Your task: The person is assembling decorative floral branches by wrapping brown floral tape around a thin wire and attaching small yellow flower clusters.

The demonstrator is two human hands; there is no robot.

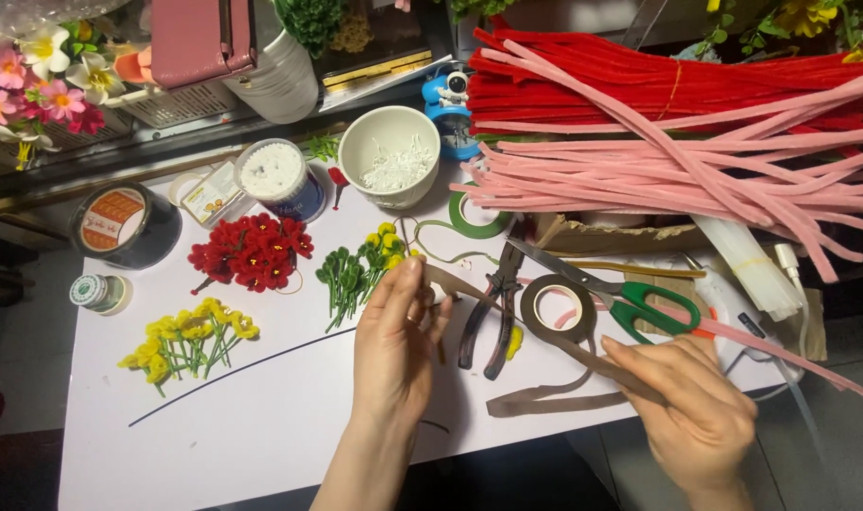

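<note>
My left hand [393, 336] pinches one end of a brown floral tape strip [545, 336] over the white board [261, 416], right beside small green stems with yellow tips [360, 270]. My right hand [691, 407] grips the same strip lower right, pulling it taut between the hands. The brown tape roll [556, 308] lies between them, with a loose loop of tape [545, 399] trailing below. Dark pliers [493, 317] and green-handled scissors [630, 303] lie just behind the strip.
Red pipe cleaners [658, 80] and pink ones [677, 180] are piled at the back right. Red flowers [252, 251], yellow flowers [190, 341], a white bowl [390, 156], a green tape roll [477, 218], a black tape roll [124, 225] and a small pot [98, 291] surround the board.
</note>
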